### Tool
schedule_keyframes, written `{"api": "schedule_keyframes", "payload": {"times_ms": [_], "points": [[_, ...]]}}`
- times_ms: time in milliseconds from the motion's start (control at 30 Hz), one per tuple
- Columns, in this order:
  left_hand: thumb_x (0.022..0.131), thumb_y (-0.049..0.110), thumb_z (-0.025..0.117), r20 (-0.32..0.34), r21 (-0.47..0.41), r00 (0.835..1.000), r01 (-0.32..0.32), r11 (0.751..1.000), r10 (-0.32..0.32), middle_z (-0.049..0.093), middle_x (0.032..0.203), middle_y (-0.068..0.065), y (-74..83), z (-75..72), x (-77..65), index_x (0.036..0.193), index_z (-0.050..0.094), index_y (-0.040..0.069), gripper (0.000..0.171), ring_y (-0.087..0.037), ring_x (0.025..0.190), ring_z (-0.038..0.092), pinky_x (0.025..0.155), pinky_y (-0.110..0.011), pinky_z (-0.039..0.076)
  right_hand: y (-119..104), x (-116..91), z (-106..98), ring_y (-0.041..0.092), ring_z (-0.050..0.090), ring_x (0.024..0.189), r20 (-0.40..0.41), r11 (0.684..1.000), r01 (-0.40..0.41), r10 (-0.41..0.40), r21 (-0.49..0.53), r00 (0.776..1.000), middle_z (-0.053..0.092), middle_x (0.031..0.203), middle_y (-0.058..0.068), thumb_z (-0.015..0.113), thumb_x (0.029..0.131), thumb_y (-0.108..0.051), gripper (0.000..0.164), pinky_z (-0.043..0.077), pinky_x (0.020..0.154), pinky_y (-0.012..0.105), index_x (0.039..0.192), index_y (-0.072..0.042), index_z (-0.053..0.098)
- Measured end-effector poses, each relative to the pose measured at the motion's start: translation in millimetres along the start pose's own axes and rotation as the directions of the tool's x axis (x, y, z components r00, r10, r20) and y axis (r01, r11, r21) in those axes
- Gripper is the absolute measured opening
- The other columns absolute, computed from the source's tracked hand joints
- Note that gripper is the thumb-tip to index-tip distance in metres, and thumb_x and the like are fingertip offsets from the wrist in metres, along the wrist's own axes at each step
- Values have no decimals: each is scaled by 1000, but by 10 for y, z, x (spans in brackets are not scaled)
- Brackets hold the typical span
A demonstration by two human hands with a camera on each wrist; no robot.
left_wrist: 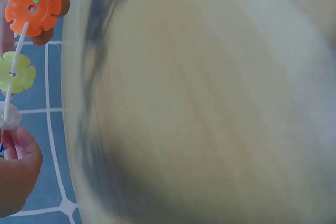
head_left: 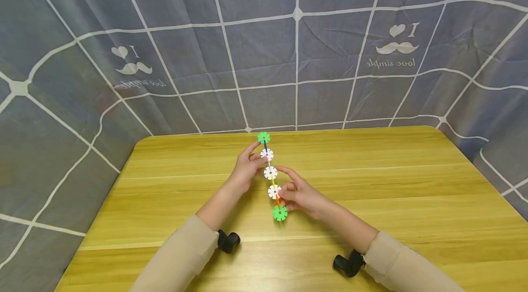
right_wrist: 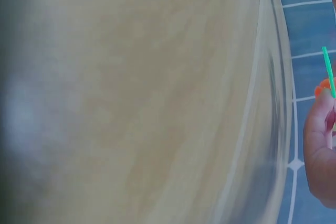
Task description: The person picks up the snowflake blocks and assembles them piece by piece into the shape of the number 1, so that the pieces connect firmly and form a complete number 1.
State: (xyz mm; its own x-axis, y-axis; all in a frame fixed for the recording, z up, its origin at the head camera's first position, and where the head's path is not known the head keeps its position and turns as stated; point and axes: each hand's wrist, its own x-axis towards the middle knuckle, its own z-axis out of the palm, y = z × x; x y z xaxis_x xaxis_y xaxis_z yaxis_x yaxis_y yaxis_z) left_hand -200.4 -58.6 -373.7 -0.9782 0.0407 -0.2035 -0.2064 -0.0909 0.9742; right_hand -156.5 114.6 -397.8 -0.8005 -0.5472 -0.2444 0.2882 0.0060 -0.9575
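A chain of notched plastic discs [head_left: 270, 173] runs lengthwise between both hands over the table. Green discs sit at its two ends and white ones between, joined by discs seen edge-on. My left hand [head_left: 246, 168] pinches the chain's far part, at a white disc [head_left: 266, 154] near the blue disc [head_left: 265, 145]. Lower down, my right hand [head_left: 303, 195] grips around the white disc [head_left: 274, 192] and the orange disc [left_wrist: 34, 9], its index finger reaching up to the middle white disc. The left wrist view shows the orange and yellow discs [left_wrist: 20, 72] face-on.
The wooden table [head_left: 165, 182] spreads under both hands. A grey curtain [head_left: 264, 53] with white lines hangs behind it and at the sides. Black wrist devices [head_left: 228, 241] sit at the sleeve cuffs.
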Motion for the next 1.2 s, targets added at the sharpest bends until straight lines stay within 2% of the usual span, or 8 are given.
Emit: {"api": "schedule_keyframes", "payload": {"times_ms": [233, 533, 700, 833, 967, 1067, 1100, 1200], "points": [[88, -8, 56, -34, 38, 999, 30, 999, -29, 54, 90, -7, -17, 16, 191, 139, 41, 5, 55, -10, 73, 54, 80, -32, 50, 3, 128, -26, 14, 53, 64, -58, 999, -44, 43, -17, 997, 54, 79, 4, 46, 93, 5, 66, 50, 56, 23, 148, -21, 20], [86, -11, 56, -42, -3, 997, 67, 998, -67, 49, 78, -2, -118, 35, 397, 136, 45, 3, 53, -8, 68, 52, 64, -17, 48, -11, 247, -65, 14, 55, 61, -131, 993, -111, 106, -31, 986, 55, 79, 6, 47, 91, 9, 68, 52, 53, 22, 148, -19, 21], [86, -11, 55, -49, 18, 995, 92, 996, -91, 54, 84, -6, -156, 34, 452, 135, 46, 3, 52, -8, 69, 52, 63, -16, 48, -11, 290, -68, 14, 56, 58, -149, 989, -141, 132, -49, 980, 56, 78, 6, 48, 90, 9, 68, 52, 52, 22, 147, -19, 23], [86, -11, 56, -57, 40, 994, 95, 995, -93, 55, 89, -10, -192, 30, 486, 134, 47, -1, 50, -8, 70, 52, 62, -15, 47, -16, 308, -63, 14, 57, 58, -162, 986, -158, 147, -60, 976, 56, 80, 8, 49, 90, 9, 68, 52, 52, 23, 147, -19, 24], [87, -12, 53, -72, 100, 995, 80, 992, -73, 58, 99, -21, -22, 87, 280, 131, 45, -9, 44, -12, 75, 53, 74, -22, 49, -19, 321, -61, 13, 56, 58, -168, 984, -169, 157, -63, 973, 57, 81, 8, 49, 90, 9, 68, 52, 51, 23, 147, -18, 24], [86, -11, 54, -80, 130, 996, 42, 991, -32, 60, 101, -23, -42, 90, 284, 127, 47, -12, 42, -15, 78, 57, 79, -27, 50, -19, 334, -61, 13, 56, 58, -169, 982, -175, 162, -66, 972, 57, 82, 8, 50, 90, 9, 67, 52, 51, 22, 147, -16, 23], [85, -11, 56, -74, 123, 997, 17, 992, -8, 61, 98, -21, -119, 67, 364, 126, 49, -11, 41, -16, 78, 58, 76, -26, 51, -18, 338, -62, 13, 56, 58, -172, 982, -177, 164, -67, 971, 57, 82, 8, 50, 90, 9, 67, 52, 52, 22, 147, -16, 24], [81, -7, 64, -55, 111, 997, -55, 992, 61, 63, 89, -13, -823, -114, 1067, 121, 58, -2, 41, -17, 75, 60, 67, -27, 53, -17, 348, -61, 13, 56, 59, -179, 980, -183, 168, -72, 969, 57, 83, 9, 50, 90, 9, 66, 52, 52, 22, 147, -14, 24]]}}
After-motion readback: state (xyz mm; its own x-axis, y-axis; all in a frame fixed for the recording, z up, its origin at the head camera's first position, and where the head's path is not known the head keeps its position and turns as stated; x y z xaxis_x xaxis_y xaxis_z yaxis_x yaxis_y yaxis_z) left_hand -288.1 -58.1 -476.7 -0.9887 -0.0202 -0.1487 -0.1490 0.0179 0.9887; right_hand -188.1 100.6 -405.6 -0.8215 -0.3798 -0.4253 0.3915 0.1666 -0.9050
